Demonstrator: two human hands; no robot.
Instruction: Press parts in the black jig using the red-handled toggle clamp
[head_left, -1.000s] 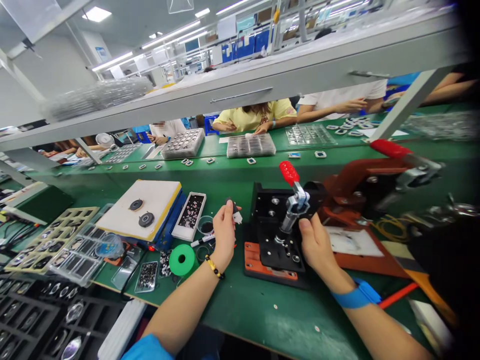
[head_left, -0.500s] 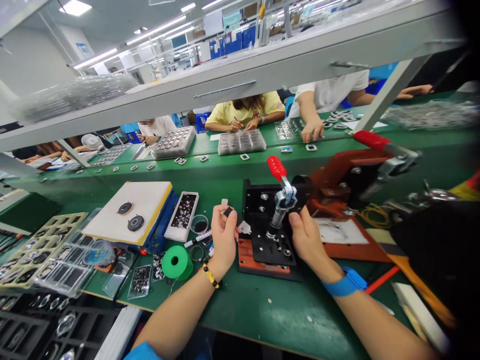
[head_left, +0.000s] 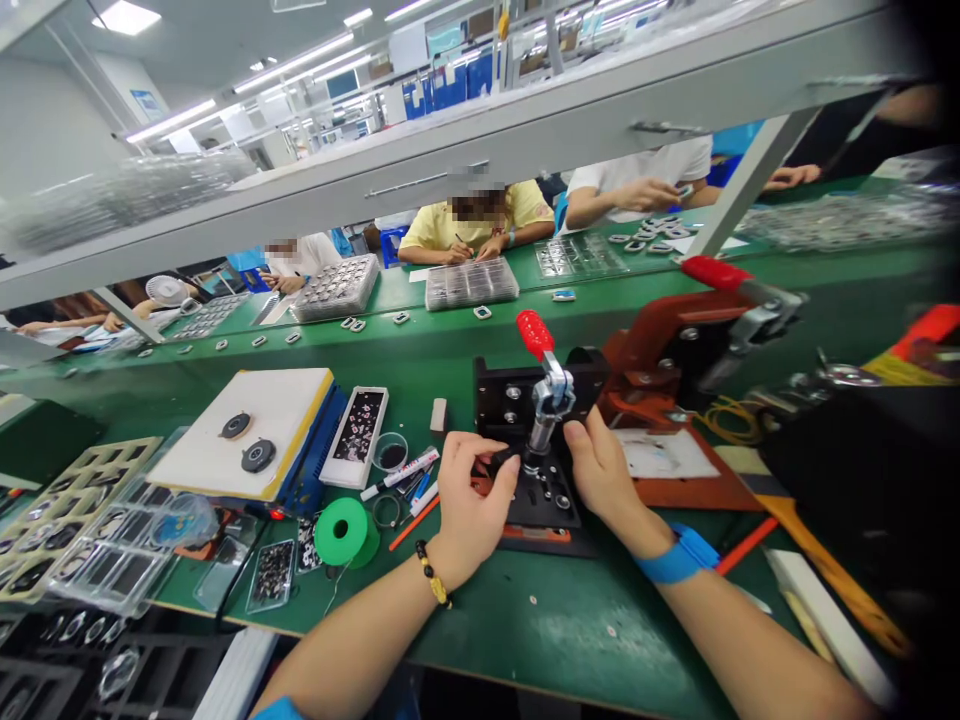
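Observation:
Between my hands stands a black toggle-clamp fixture with a red-gripped lever, its plunger pointing down at the base plate. My left hand is closed, thumb and fingers pinching a small black part at the left side of the plate. The fingers partly hide this part, so its exact kind does not show. On the fixture's right side, my right hand grips the frame, its fingertips hidden behind it. A pale block stands on the bench just beyond my left hand.
A brown clamp press stands to the right, beside a wooden-handled brush. Leftward are a green spool, a white box of small parts, and a pale-topped block bearing two round parts. Co-workers sit across the conveyor.
My left hand has moved right, bringing the black part onto the fixture's plate. My right hand stays at the fixture's side. Across the belt, a co-worker's hand has lifted a small piece.

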